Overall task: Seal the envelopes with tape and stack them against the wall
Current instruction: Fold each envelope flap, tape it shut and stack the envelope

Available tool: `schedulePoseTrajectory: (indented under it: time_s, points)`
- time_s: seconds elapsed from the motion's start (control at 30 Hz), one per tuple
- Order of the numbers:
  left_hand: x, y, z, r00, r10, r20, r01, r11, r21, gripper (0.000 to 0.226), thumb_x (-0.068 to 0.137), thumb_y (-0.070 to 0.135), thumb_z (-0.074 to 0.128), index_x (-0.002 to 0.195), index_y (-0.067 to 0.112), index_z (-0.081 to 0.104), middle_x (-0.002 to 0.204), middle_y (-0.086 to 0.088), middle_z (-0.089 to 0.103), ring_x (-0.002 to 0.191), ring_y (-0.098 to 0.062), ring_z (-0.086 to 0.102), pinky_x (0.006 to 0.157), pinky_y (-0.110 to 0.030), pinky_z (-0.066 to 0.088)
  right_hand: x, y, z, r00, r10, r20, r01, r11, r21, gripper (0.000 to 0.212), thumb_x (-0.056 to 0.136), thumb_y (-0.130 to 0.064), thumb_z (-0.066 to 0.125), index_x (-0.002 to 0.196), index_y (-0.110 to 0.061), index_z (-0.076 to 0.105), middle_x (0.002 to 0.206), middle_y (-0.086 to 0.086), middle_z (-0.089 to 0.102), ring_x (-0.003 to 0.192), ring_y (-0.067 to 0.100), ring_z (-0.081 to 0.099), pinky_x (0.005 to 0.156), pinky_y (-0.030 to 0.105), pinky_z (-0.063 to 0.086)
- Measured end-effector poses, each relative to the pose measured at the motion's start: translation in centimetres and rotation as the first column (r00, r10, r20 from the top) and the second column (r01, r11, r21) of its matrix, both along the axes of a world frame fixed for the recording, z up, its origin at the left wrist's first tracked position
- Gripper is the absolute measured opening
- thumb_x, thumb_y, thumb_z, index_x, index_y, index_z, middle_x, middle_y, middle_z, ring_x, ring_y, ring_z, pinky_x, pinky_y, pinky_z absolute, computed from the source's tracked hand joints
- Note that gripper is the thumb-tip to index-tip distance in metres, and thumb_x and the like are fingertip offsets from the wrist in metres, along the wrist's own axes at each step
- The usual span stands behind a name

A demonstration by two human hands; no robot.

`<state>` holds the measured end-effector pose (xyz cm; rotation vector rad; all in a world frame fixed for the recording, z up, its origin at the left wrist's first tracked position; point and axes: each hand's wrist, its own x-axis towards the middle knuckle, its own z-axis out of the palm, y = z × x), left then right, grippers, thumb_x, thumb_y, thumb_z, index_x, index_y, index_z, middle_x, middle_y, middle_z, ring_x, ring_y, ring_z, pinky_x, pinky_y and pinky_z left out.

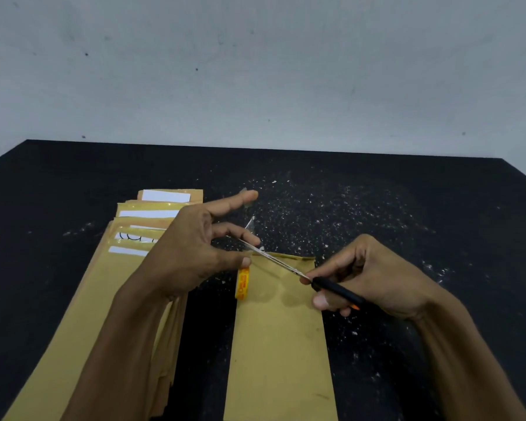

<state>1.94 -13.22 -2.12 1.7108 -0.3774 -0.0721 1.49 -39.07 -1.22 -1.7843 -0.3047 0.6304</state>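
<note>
A single brown envelope (278, 338) lies lengthwise in front of me on the black table. My right hand (374, 276) grips black-handled scissors (289, 268), whose blades reach left across the envelope's far end. My left hand (192, 250) hovers at the envelope's far left corner, index finger stretched out, and pinches a strip of clear tape (250, 223) that stands up by the blade tips. A yellow tape roll (242, 283) hangs on edge under my left thumb, at the envelope's left side. Several more brown envelopes (104, 287) lie fanned out to the left.
The black table (407, 208) is sprinkled with small white specks and meets a plain grey wall (255, 71) at its far edge. The fanned envelopes carry white labels and shiny tape at their far ends.
</note>
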Motion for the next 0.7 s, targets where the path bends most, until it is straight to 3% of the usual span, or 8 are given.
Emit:
schedulePoseTrajectory:
  time_s: [0.23,0.33,0.4,0.47,0.57,0.63,0.7]
  points:
    - [0.2,0.2,-0.2,0.998,0.038,0.044,-0.035,0.997,-0.068,0.092,0.068,-0.023,0.075,0.146,0.018,0.046,0.153,0.012,0.043,0.112,-0.015,0.067,0.069,-0.029,0.061,0.1,-0.1,-0.2,0.999,-0.030,0.028,0.031,0.999,-0.031,0.037,0.055,-0.011,0.089,0.091,-0.004,0.081,0.071,0.021,0.072,0.049,0.016,0.062,0.049,0.022,0.053]
    - [0.4,0.0,-0.3,0.991,0.100,0.085,-0.090,0.989,-0.119,0.092,0.069,-0.021,0.075,0.148,0.016,0.043,0.155,0.012,0.040,0.117,-0.014,0.065,0.068,-0.029,0.060,0.1,-0.1,0.1,0.983,-0.155,0.099,0.163,0.984,-0.072,0.039,0.054,-0.013,0.090,0.089,-0.002,0.078,0.070,0.023,0.072,0.052,0.023,0.065,0.052,0.025,0.055]
    - [0.4,-0.2,-0.4,0.987,0.122,0.102,-0.105,0.982,-0.155,0.092,0.070,-0.021,0.074,0.148,0.016,0.042,0.156,0.011,0.038,0.118,-0.015,0.064,0.068,-0.029,0.060,0.1,0.0,0.3,0.941,-0.289,0.177,0.310,0.945,-0.104,0.038,0.058,-0.010,0.092,0.089,0.000,0.071,0.064,0.020,0.071,0.048,0.021,0.066,0.045,0.020,0.050]
    - [0.4,-0.7,-0.5,0.985,0.132,0.110,-0.111,0.978,-0.175,0.092,0.071,-0.022,0.073,0.148,0.017,0.043,0.155,0.011,0.039,0.120,-0.015,0.063,0.069,-0.030,0.060,0.2,0.3,-0.3,0.845,-0.435,0.310,0.501,0.847,-0.177,0.032,0.064,-0.015,0.093,0.083,-0.005,0.068,0.060,0.011,0.071,0.047,0.017,0.068,0.040,0.018,0.046]
    - [0.4,-1.8,-0.7,0.985,0.113,0.133,-0.092,0.984,-0.156,0.091,0.071,-0.023,0.073,0.147,0.020,0.044,0.156,0.010,0.038,0.121,-0.015,0.062,0.068,-0.031,0.061,0.7,0.3,-1.8,0.658,-0.459,0.598,0.735,0.565,-0.375,0.025,0.071,-0.031,0.091,0.068,-0.015,0.072,0.057,0.002,0.067,0.054,0.020,0.067,0.053,0.035,0.058]
    - [0.3,-2.4,-0.8,0.986,0.097,0.134,-0.077,0.987,-0.141,0.090,0.072,-0.021,0.073,0.146,0.021,0.044,0.156,0.010,0.038,0.121,-0.013,0.062,0.068,-0.030,0.061,0.6,0.7,-2.0,0.635,-0.426,0.644,0.766,0.456,-0.453,0.025,0.075,-0.037,0.087,0.071,-0.016,0.073,0.065,0.004,0.064,0.064,0.024,0.064,0.062,0.039,0.058]
    - [0.3,-2.9,-1.0,0.988,0.079,0.133,-0.061,0.989,-0.134,0.089,0.072,-0.021,0.073,0.146,0.020,0.044,0.156,0.012,0.038,0.121,-0.012,0.062,0.069,-0.030,0.061,0.4,1.2,-1.6,0.666,-0.391,0.635,0.744,0.411,-0.527,0.023,0.080,-0.038,0.082,0.085,-0.018,0.073,0.078,0.005,0.061,0.078,0.028,0.063,0.069,0.037,0.054]
